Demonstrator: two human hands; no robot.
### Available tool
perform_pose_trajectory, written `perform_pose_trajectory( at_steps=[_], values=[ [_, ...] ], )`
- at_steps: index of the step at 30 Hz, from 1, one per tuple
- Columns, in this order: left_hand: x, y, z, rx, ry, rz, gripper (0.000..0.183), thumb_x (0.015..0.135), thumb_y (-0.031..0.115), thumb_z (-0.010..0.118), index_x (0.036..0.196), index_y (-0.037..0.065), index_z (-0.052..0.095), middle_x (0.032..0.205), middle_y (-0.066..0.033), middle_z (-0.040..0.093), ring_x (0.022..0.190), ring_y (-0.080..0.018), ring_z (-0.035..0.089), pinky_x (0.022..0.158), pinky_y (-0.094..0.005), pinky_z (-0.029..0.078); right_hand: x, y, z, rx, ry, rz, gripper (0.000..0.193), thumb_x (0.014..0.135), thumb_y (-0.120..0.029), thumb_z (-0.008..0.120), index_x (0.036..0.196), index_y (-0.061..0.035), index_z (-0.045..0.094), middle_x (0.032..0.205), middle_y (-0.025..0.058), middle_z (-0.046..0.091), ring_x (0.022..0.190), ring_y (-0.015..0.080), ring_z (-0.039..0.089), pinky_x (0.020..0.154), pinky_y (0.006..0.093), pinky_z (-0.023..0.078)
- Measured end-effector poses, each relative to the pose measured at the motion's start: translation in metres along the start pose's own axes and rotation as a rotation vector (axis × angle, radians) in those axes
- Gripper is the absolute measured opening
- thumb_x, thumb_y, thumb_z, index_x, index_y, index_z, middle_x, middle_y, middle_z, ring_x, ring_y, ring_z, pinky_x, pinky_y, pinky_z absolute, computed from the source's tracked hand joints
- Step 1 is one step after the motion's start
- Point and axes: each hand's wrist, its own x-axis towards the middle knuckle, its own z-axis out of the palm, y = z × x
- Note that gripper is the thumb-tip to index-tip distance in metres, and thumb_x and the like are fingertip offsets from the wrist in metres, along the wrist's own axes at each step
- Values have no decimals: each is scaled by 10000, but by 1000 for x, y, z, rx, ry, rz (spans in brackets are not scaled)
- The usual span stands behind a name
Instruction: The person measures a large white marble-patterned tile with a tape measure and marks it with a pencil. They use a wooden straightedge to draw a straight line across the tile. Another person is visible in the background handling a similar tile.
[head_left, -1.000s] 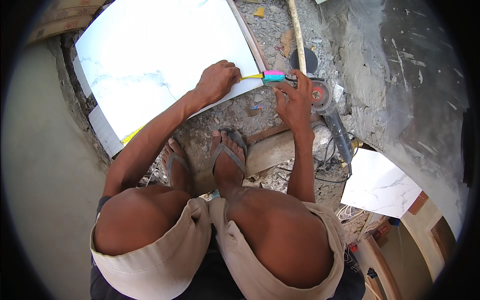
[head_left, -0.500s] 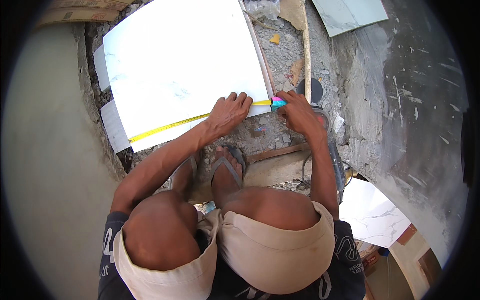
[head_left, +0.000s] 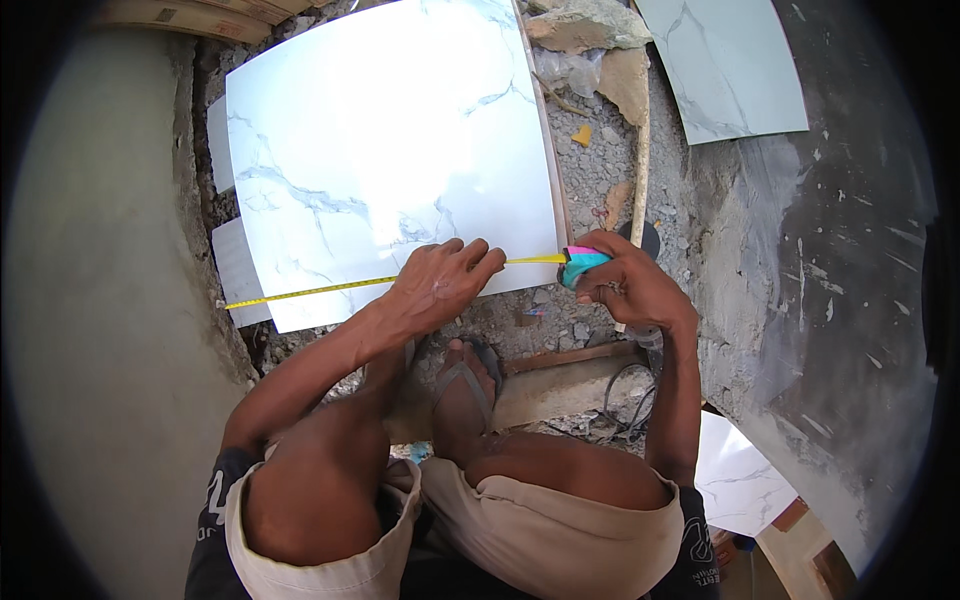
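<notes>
A large white marble-patterned tile (head_left: 300, 190) lies in front of me. The yellow blade of a tape measure (head_left: 330, 290) stretches along its near edge, and the hooked end sticks out past the tile's left edge. My left hand (head_left: 445, 280) rests over the blade near the tile's front, fingers curled and closed on it. Off the tile's right edge, my right hand (head_left: 640, 285) grips the teal and pink tape measure case (head_left: 582, 265). The stretch of blade under my left hand is hidden.
Broken concrete and gravel (head_left: 590, 170) lie right of the tile, with a thin pole (head_left: 643, 170) across them. Another marble tile (head_left: 725, 75) lies at the far right. A dark cable (head_left: 615, 400) loops near my feet. Smaller tile pieces (head_left: 235, 255) show under the large tile's left side.
The tape's hooked end has slid left, from the tile's edge to beyond it. My right hand has turned and sits a little farther from the tile with the case. The whole view has shifted.
</notes>
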Motion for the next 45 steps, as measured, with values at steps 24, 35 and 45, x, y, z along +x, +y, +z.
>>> perform_pose_trajectory(
  at_steps=[24,35,45],
  values=[
    [124,-275,-93,-145,396,-285,209,995,210,575,1037,110,754,984,-83,635,1075,-267,580,930,-441,400,301,14,-119,-40,80,4,248,802,-271,791,940,-70,743,1341,137,586,1233,296,552,1057,393,407],
    [134,-281,-71,-118,494,-273,168,997,214,582,1031,121,718,1010,-66,627,1090,-259,560,913,-442,363,294,65,-128,41,122,29,233,780,-257,792,894,-56,765,1336,131,590,1232,301,562,1052,385,416],
    [173,-276,-62,-167,514,-354,202,977,228,649,1083,119,782,1035,-52,658,1119,-228,568,910,-438,330,285,67,-150,-204,252,84,214,789,-199,768,917,-28,751,1334,161,582,1227,324,574,1048,382,430]
  ],
)
